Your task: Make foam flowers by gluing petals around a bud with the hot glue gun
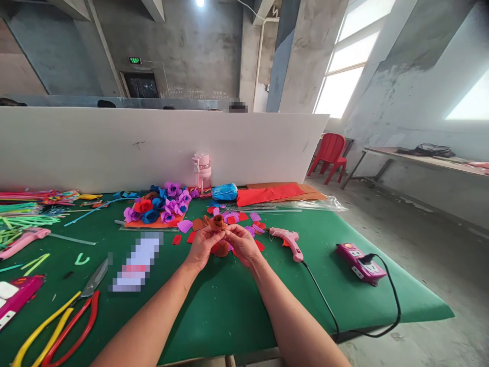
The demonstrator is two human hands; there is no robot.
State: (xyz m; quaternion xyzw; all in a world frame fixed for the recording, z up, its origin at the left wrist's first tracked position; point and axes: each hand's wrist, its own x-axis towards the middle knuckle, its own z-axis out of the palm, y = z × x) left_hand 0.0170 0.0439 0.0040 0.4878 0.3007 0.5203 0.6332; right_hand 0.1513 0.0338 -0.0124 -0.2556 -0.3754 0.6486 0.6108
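A brown paper flower [218, 221] with a rolled centre is pinched between my two hands above the middle of the table. My left hand [204, 246] grips it from the left and my right hand [241, 243] from the right, with the fingertips nearly meeting at its base. Loose red and purple petals [185, 226] lie around and beneath the hands. Just to the right, a pink glue gun [286, 239] rests on the green tabletop [221, 316]. Behind and to the left sits a pile of finished purple, blue and red flowers [158, 204].
Scissors [82, 306] with red and yellow handles lie front left, near bundles of coloured sticks [34, 214]. A purple power strip [361, 262] with a black cord stands right. At the back are a pink bottle [202, 171], red sheets [269, 194] and a white partition [95, 148].
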